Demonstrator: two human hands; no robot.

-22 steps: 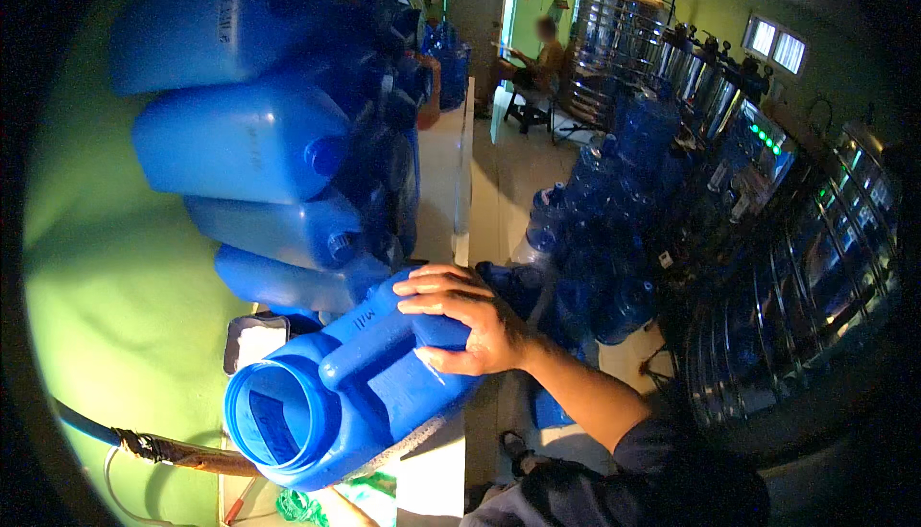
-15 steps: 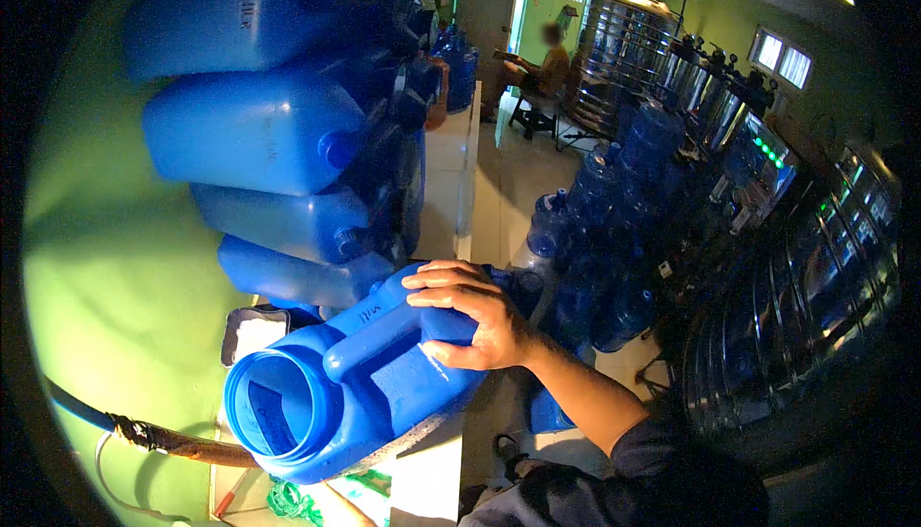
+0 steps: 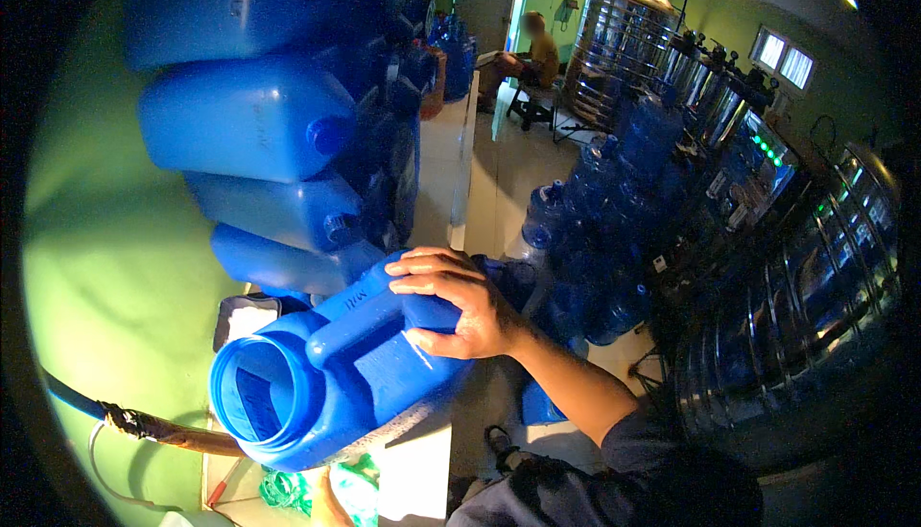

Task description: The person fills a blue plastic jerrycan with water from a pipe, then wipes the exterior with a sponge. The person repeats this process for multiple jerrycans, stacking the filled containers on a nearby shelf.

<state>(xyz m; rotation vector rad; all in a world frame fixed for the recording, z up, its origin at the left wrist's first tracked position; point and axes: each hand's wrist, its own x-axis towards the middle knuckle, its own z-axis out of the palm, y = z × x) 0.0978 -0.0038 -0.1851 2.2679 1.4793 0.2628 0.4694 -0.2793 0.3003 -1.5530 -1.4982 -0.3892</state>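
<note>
A blue plastic jug (image 3: 384, 393) lies tilted on its side, its wide uncapped mouth (image 3: 257, 395) facing the lower left. My right hand (image 3: 460, 302) reaches in from the right and grips the jug over the far end of its moulded handle, fingers on top and thumb below. Part of my left hand or forearm (image 3: 329, 500) shows under the jug at the lower edge; the jug hides its fingers. Beside it lies a bunched green mesh (image 3: 286, 491) on the brightly lit white surface.
Several blue jugs (image 3: 245, 119) are stacked along the green wall at left. A dark-rimmed tray (image 3: 247, 321) and a taped hose (image 3: 163, 433) sit near the jug. Clear blue bottles (image 3: 600, 230) and steel tanks (image 3: 619, 57) stand right. A person (image 3: 542, 57) sits far back.
The jug and my right hand have shifted slightly left and up. More of the green mesh and of the left arm shows below the jug. The seated person leans differently.
</note>
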